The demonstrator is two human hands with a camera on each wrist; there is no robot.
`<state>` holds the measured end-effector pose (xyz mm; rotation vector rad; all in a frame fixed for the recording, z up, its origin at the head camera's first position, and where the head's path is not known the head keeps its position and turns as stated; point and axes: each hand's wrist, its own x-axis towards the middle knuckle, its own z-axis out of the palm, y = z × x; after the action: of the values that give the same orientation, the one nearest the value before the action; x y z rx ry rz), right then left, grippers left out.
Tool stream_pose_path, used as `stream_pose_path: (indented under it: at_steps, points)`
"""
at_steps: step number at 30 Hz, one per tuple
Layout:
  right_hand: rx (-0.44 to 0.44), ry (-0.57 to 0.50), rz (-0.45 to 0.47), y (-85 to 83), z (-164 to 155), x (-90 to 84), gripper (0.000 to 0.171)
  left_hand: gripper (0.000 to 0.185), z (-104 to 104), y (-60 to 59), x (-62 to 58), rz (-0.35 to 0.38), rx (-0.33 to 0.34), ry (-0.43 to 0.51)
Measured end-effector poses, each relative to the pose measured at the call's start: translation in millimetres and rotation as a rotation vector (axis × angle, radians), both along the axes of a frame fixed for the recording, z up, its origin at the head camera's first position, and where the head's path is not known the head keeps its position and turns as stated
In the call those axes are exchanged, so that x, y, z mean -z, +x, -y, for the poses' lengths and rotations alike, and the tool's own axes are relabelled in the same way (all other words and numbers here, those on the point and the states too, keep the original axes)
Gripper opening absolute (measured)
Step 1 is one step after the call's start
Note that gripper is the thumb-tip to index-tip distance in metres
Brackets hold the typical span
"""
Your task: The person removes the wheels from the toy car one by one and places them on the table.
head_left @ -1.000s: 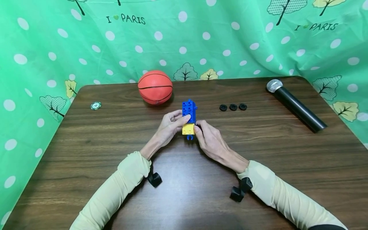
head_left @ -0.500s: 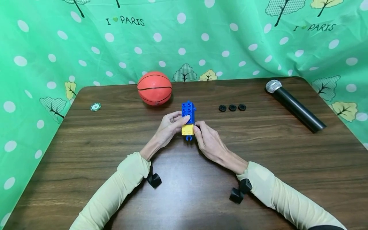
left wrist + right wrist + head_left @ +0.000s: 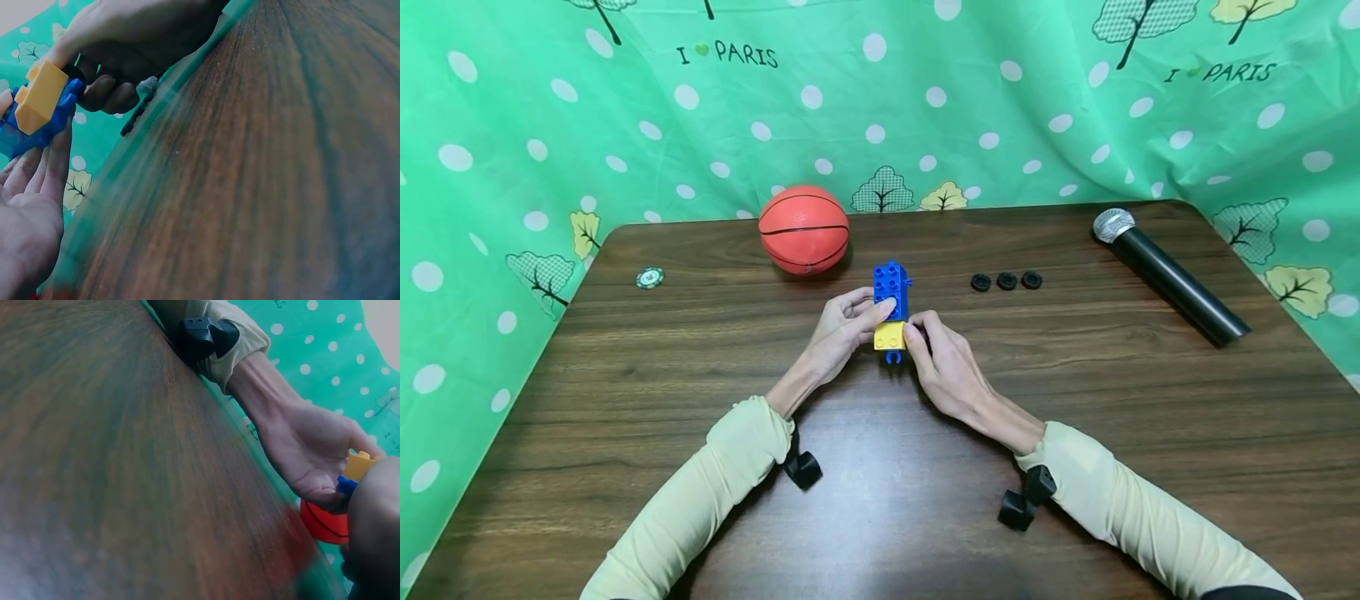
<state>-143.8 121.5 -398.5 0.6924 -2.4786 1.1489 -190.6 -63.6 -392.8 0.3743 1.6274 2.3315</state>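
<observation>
Left hand (image 3: pixel 842 327) grips blue brick (image 3: pixel 891 287); right hand (image 3: pixel 943 360) pinches yellow brick (image 3: pixel 890 335). At frame centre, press studs squarely together.

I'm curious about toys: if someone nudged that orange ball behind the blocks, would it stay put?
Probably not. The orange ball is round and rests free on the smooth wooden table, so a nudge would likely send it rolling. It looks like a small toy basketball, so probably light, with a grippy rather than slippery surface.
</observation>
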Motion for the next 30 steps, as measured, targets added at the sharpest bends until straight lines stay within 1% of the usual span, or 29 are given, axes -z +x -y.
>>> stream_pose_path:
  at_steps: [2,4,10,13,18,23,26,30]
  points:
    - [0.002,-0.008,0.022,-0.5,0,-0.4,0.018,0.041,0,-0.5,0.0,-0.007,-0.004,0.004]
    - [0.003,-0.010,0.022,-0.9,1,-0.8,0.017,0.042,0,-0.8,0.1,-0.011,-0.003,0.010]
    - [0.001,0.029,-0.066,-1.9,3,-0.9,0.010,0.044,1,-0.3,-1.2,-0.019,0.002,0.001]
    - [-0.007,0.029,-0.075,-2.0,3,-1.0,0.009,0.044,2,-0.2,-2.1,-0.020,-0.001,-0.005]
    - [-0.010,0.004,-0.038,-1.5,3,-2.3,0.011,0.045,3,-0.2,-3.0,-0.015,0.002,-0.004]
    - [-0.016,-0.051,-0.005,-0.8,1,-5.5,0.016,0.048,4,0.9,-4.1,-0.004,0.022,0.045]
    - [-0.039,-0.090,0.058,-1.3,-3,-8.2,0.020,0.047,4,1.2,-4.4,-0.010,0.020,0.076]
    - [-0.027,-0.104,0.136,-3.5,-8,-12.3,0.023,0.041,4,0.5,-3.6,-0.034,-0.021,0.089]
